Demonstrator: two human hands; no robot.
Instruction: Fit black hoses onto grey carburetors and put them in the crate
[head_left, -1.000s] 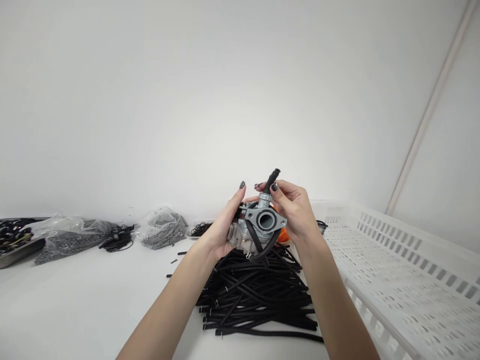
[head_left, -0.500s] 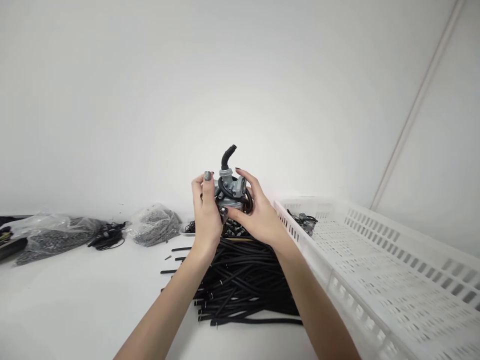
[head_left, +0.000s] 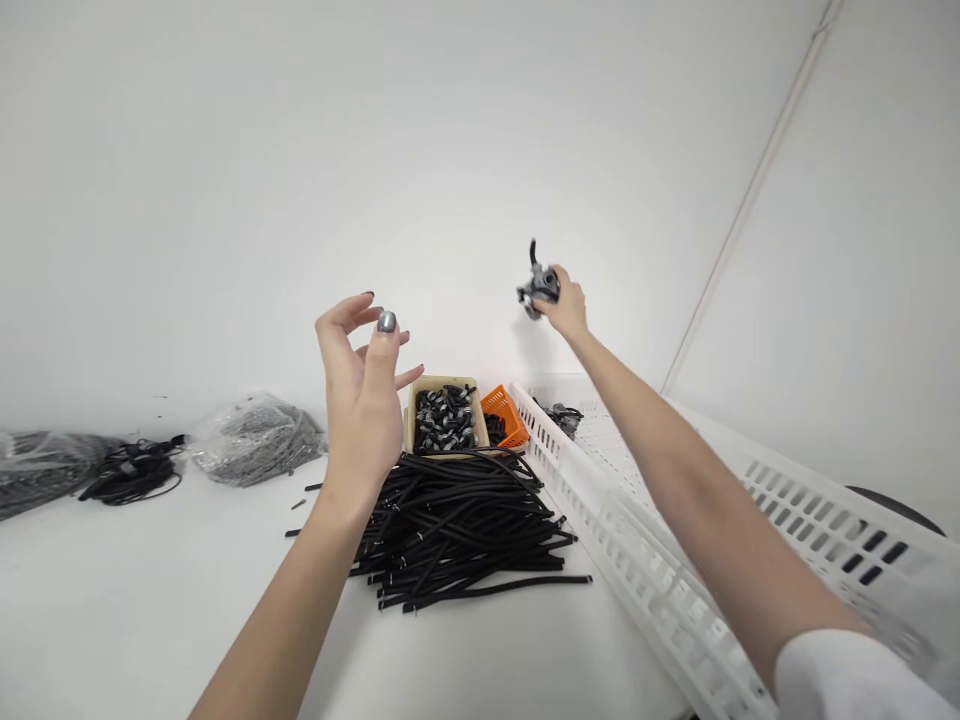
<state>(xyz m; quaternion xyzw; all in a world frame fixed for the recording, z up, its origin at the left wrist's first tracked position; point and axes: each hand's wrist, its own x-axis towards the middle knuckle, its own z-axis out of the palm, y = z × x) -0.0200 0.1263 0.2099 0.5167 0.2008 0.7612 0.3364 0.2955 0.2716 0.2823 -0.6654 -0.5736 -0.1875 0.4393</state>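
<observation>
A grey metal carburetor with a bent black rubber tube on top is gripped in my right hand. It is held up in the air over the far end of the white plastic crate, in front of the wall. My left hand is raised above the table, fingers curved and apart, with nothing in it. Below and between my hands lies a pile of black rubber hoses. Inside the crate's far end rest other carburetors, partly hidden by its wall.
Behind the hoses stand a cream bin of small black and metal parts and an orange basket with black pieces. To the left on the white table lie clear bags of grey parts and a black cord bundle.
My left hand has let go of the carburetor and moved left. My right hand has carried it up and to the right, over the crate. The view has shifted right.
</observation>
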